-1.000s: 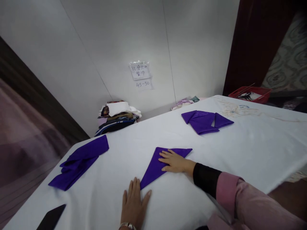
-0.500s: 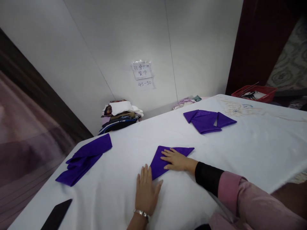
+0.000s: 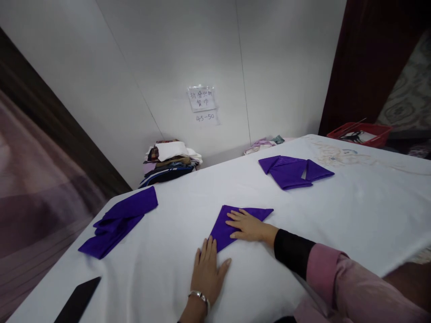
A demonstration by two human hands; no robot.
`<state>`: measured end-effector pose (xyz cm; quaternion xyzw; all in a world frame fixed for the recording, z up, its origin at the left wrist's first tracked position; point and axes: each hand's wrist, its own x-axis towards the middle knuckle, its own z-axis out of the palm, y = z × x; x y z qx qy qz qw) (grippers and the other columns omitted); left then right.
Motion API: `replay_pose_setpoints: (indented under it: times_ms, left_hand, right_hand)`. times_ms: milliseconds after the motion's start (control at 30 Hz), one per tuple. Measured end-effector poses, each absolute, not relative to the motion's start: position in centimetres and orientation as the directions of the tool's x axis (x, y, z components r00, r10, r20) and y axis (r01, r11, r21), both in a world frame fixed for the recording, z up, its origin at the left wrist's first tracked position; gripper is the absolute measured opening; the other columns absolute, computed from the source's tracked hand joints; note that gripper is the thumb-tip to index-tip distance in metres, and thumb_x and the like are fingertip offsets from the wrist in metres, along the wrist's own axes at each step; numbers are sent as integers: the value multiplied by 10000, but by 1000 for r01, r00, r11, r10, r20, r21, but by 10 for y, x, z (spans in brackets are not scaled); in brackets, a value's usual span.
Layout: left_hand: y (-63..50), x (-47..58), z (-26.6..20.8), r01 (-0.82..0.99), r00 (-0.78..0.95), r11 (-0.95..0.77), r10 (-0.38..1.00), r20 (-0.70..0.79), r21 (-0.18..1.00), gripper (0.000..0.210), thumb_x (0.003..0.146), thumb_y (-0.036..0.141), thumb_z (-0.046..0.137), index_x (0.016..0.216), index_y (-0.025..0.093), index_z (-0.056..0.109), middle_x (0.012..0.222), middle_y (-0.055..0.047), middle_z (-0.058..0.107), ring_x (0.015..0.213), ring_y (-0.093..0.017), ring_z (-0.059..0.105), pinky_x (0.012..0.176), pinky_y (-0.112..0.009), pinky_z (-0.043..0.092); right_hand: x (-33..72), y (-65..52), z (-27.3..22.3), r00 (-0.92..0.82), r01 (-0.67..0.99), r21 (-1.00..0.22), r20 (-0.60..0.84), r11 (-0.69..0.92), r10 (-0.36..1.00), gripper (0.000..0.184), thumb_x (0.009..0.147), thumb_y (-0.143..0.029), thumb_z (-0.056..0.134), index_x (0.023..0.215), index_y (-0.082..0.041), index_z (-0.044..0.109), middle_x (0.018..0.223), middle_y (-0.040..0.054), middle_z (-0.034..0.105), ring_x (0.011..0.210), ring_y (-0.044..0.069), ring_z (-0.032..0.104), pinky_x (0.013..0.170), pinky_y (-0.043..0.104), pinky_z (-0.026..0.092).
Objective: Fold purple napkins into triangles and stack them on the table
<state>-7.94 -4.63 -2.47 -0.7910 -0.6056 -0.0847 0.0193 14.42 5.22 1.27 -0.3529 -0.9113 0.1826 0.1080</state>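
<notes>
A purple cloth napkin (image 3: 220,229), folded to a pointed shape, lies flat on the white tablecloth (image 3: 171,233) in the middle of the head view. My right hand (image 3: 248,225) rests on top of it with fingers spread, covering part of its surface. My left hand (image 3: 208,271), with a bracelet at the wrist, lies flat at the napkin's lower left edge; its fingertips are at the corner and its thumb is stretched out over the white cloth. Neither hand grips anything.
A folded purple napkin (image 3: 296,172) lies at the back right, and more purple cloth (image 3: 123,220) at the left. A dark flat object (image 3: 79,300) is at the front left. Beyond the table are a clothes pile (image 3: 170,163) and a red basket (image 3: 379,137).
My left hand has slid slightly down, toward me, along the napkin's edge. My right hand stays in place on the napkin. The view has shifted a little.
</notes>
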Motion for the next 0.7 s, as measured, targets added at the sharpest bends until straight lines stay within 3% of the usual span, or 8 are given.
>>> replay_pose_setpoints:
  times_ms: [167,400,533,700]
  left_hand:
    - [-56,-92,-23,979,178,-189,976,124,77,673,880,547,344,1399,118,352,1464,-134,326,1368,-289,251,1085,-507,259]
    - [-84,-94,2,992,59,-52,997,-55,113,762,869,607,295,1430,92,269,1498,-130,225,1390,-285,172,1120,-497,174]
    - [-93,-105,1,985,-22,27,999,-33,170,796,859,645,253,1438,98,252,1512,-117,199,1402,-274,134,1132,-496,132]
    - [-88,-103,13,966,-137,137,990,-14,220,836,853,653,256,1429,47,253,1510,-176,188,1402,-305,107,1129,-516,115]
  right_hand:
    - [145,53,12,-723,607,-416,64,677,688,691,875,-646,304,1405,-208,373,1502,94,246,1392,232,153,1119,432,52]
    - [149,56,-4,-722,622,-381,57,684,689,667,872,-636,309,1393,-229,395,1501,73,244,1388,250,161,1117,486,90]
    - [152,63,-19,-738,619,-331,65,712,671,639,872,-623,311,1394,-264,390,1499,40,253,1386,249,156,1120,497,115]
    - [156,70,-41,-736,614,-307,109,727,668,619,837,-634,372,1374,-330,414,1483,0,270,1368,281,198,1115,535,153]
